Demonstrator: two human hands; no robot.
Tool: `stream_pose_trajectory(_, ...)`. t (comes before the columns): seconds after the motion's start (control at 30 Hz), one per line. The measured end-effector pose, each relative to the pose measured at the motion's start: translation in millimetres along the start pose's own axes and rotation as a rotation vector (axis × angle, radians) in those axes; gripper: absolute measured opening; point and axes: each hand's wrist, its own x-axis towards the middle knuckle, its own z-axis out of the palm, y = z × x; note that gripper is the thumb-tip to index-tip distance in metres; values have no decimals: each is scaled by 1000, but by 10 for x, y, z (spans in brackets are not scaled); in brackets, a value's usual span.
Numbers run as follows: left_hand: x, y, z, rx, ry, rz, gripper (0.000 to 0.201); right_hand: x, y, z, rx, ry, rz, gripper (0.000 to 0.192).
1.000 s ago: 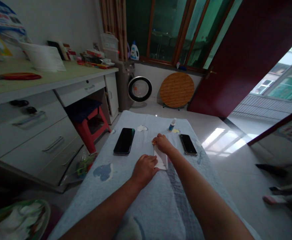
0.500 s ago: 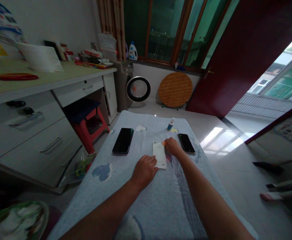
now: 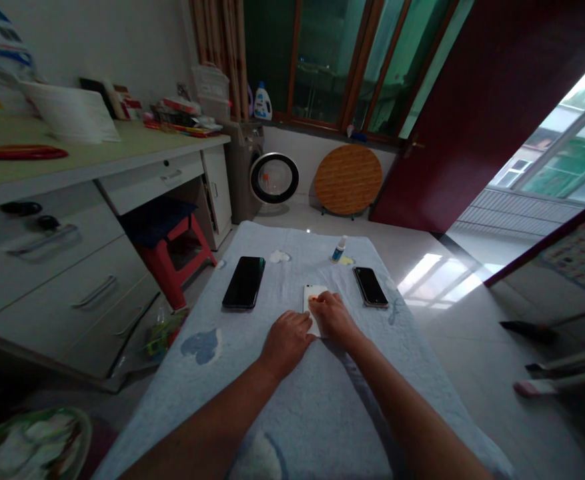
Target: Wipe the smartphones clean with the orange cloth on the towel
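Note:
A white phone (image 3: 311, 295) lies face down in the middle of a light blue cloth-covered table (image 3: 292, 400). My left hand (image 3: 286, 340) rests on its near left edge and holds it still. My right hand (image 3: 333, 317) lies over the phone's near half, pinching a small orange pad (image 3: 315, 299) against it. A large black phone (image 3: 245, 282) lies to the left. A smaller black phone (image 3: 370, 287) lies to the right. At the far edge stand a small spray bottle (image 3: 339, 249), a yellow scrap (image 3: 345, 261) and a crumpled white wad (image 3: 279, 256).
On the left is a desk with drawers (image 3: 72, 220) and a red stool (image 3: 172, 250) under it. A washing machine (image 3: 262, 177), a round wooden tabletop (image 3: 348, 179) and a dark red door (image 3: 477, 113) stand beyond. A bowl (image 3: 32, 447) sits at bottom left.
My right hand moved off the phone toward the right black phone, then came back left and nearer, onto the white phone's near half. My left hand stayed put. The view shifted slightly.

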Motion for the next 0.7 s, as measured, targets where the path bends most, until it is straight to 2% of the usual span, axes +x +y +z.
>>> stream_pose_trajectory(0.13,13,4,-4,-17,6,9,17,-46,-88,-20,17,-17,-59,23)
stream_pose_trajectory(0.3,8,-5,9,-12,10,8,13,281,-84,-7,-43,-13,1,24)
stream_pose_trajectory(0.5,-9,-15,30,-10,18,6,14,619,101,73,-127,-13,164,32)
stream_pose_trajectory(0.7,-14,3,12,-7,17,-8,15,602,298,40,-100,-59,229,32)
